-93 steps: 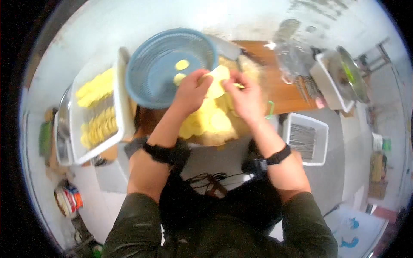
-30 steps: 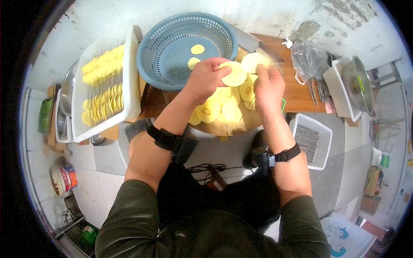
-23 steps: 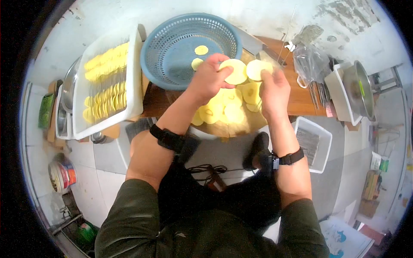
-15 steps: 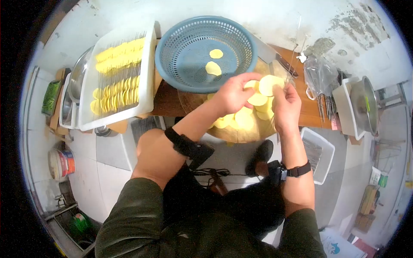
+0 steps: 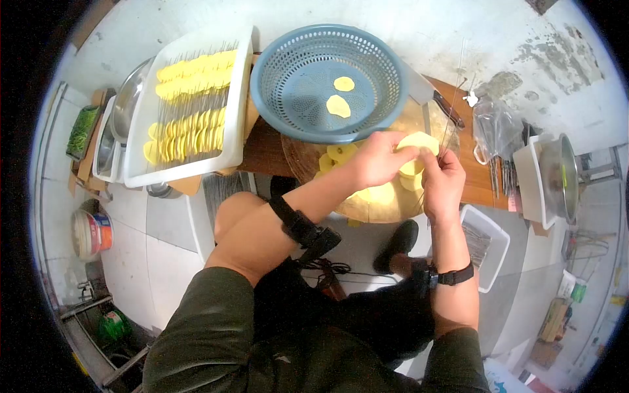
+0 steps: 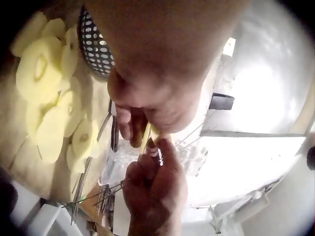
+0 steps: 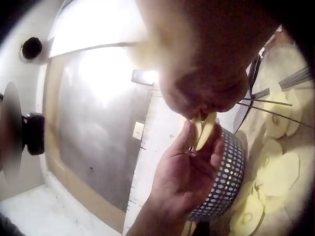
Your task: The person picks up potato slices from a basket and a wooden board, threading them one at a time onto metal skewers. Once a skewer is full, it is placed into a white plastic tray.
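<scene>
My left hand (image 5: 379, 160) pinches a yellow potato slice (image 5: 419, 139) between thumb and fingers. Against it, my right hand (image 5: 443, 183) grips thin metal skewers (image 7: 268, 102), which stick out on both sides of the fist. From the right wrist, two potato slices (image 7: 204, 132) show edge-on, side by side between the fingertips of both hands. Beneath the hands, more potato slices (image 5: 373, 194) overlap on a round wooden board (image 5: 367, 211); several have a ring-shaped mark in the middle, plain in the left wrist view (image 6: 42, 69). The skewer tips at the slices are hidden by the fingers.
A blue colander (image 5: 275, 85) holding two slices stands behind the board, with a knife (image 5: 449, 108) to its right. At left, a white tray (image 5: 246, 78) holds rows of skewered slices (image 5: 190, 134). A plastic bag (image 5: 495, 124) and metal bowl (image 5: 561, 180) stand right.
A second ago each hand held its own slice, side by side. Now the hands have closed together and the slices overlap at the fingertips. The head view has swung left.
</scene>
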Motion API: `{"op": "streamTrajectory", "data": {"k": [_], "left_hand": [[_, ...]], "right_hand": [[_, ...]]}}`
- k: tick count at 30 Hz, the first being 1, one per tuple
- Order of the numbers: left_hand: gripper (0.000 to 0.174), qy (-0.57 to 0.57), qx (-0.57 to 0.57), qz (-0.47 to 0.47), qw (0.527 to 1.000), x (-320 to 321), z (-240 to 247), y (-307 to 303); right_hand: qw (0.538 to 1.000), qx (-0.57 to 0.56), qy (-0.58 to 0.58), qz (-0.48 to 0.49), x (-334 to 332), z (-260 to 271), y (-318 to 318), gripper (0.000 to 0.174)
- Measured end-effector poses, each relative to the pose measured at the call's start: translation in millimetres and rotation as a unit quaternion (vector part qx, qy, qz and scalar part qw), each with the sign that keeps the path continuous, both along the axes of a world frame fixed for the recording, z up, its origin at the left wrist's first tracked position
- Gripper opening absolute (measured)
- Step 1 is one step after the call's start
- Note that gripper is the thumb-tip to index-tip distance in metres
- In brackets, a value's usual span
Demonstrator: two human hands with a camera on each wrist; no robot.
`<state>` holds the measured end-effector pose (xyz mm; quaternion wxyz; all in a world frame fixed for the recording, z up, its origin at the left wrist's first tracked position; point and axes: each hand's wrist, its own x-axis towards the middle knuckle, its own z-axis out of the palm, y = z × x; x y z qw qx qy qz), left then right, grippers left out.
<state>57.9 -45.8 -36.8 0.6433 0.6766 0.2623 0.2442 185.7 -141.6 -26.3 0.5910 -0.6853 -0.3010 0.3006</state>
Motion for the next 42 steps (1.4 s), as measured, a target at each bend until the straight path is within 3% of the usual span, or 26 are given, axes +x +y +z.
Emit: {"op": "streamTrajectory", "data": {"k": [3, 6, 8, 11, 13, 16, 18, 21, 24, 26, 27, 29, 31, 34, 35, 36, 39, 42], "left_hand": [[0.028, 0.027, 0.003, 0.017, 0.999, -2, 7, 2], [0.026, 0.038, 0.031, 0.046, 0.998, -5, 12, 2], [0.025, -0.060, 0.003, 0.092, 0.994, 2, -6, 8], [0.025, -0.080, -0.096, 0.080, 0.989, -2, -8, 21], [0.024, -0.038, -0.055, 0.067, 0.995, -11, -4, 40], [0.026, -0.033, 0.003, 0.126, 0.991, -22, 7, 61], [0.028, -0.092, -0.131, 0.217, 0.963, -30, 34, 64], [0.029, -0.185, -0.104, 0.248, 0.945, -48, 38, 86], [0.030, -0.263, -0.098, 0.274, 0.920, -71, 44, 106], [0.030, -0.271, -0.097, 0.307, 0.907, -83, 48, 113], [0.031, -0.271, -0.098, 0.338, 0.896, -89, 51, 113], [0.031, -0.291, -0.094, 0.347, 0.887, -94, 59, 109], [0.032, -0.313, -0.082, 0.332, 0.886, -99, 64, 108], [0.030, -0.296, -0.057, 0.349, 0.887, -104, 69, 104], [0.030, -0.273, -0.024, 0.352, 0.895, -106, 72, 101], [0.029, -0.293, -0.109, 0.372, 0.874, -104, 80, 99], [0.028, -0.321, -0.100, 0.359, 0.871, -114, 70, 108], [0.027, -0.334, -0.110, 0.363, 0.863, -121, 72, 109]], "right_hand": [[0.999, -0.004, -0.031, 0.005, 0, 3, -1, 0.022], [0.993, 0.061, 0.097, -0.005, 5, 10, -1, 0.026], [0.993, 0.049, 0.104, 0.009, 4, 10, -5, 0.025], [0.995, 0.033, 0.092, 0.035, 2, 6, -11, 0.022], [0.991, 0.012, 0.118, 0.055, -4, 8, -15, 0.020], [0.995, -0.016, 0.080, 0.053, 0, 4, -20, 0.018], [0.996, -0.029, 0.056, 0.056, 3, 3, -24, 0.019], [0.995, -0.020, 0.074, 0.057, 8, 3, -25, 0.019], [0.999, -0.034, 0.007, 0.041, 15, 3, -14, 0.023], [0.970, -0.118, -0.188, 0.097, 18, 9, 6, 0.025], [0.969, -0.121, -0.190, 0.102, 16, 16, 21, 0.025], [0.904, -0.149, -0.343, 0.207, 8, 35, 63, 0.026], [0.863, -0.160, -0.413, 0.246, -10, 41, 110, 0.028], [0.822, -0.179, -0.459, 0.285, -38, 37, 175, 0.029], [0.788, -0.186, -0.484, 0.332, -44, 30, 192, 0.031], [0.750, -0.192, -0.508, 0.378, -51, 24, 206, 0.034], [0.694, -0.236, -0.511, 0.448, -52, 3, 227, 0.039], [0.685, -0.238, -0.509, 0.465, -54, -4, 231, 0.051]]}}
